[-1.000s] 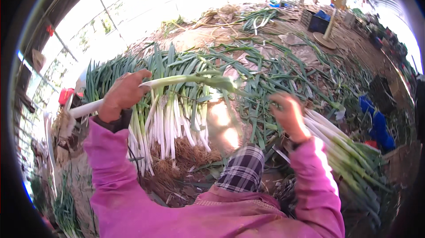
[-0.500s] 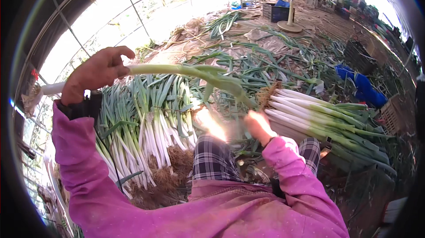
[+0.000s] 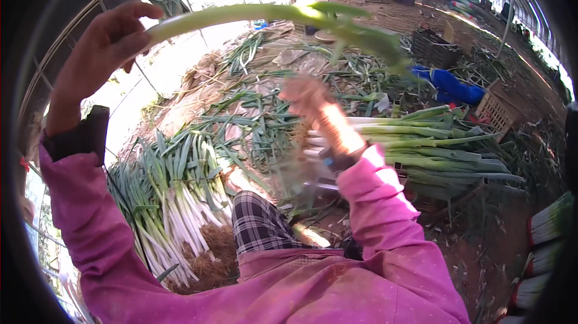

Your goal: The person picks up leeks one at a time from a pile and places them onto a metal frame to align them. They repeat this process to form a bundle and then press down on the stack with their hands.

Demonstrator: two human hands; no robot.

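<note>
Above brown ground with green leaves all over it, the left hand is curled round a long leek, held up high, which might snap or slip if it swings too fast or hits the right hand, whose grip is too blurry to tell.

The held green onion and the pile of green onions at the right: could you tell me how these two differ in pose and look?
The held green onion is a single one, raised in the left hand; the right pile has many, lying low. The held green onion arches, its leafy end drooping; the right pile's stalks lie nearly straight. Both turn from paler stem to green leaves, with leaves toward the picture's right.
</note>
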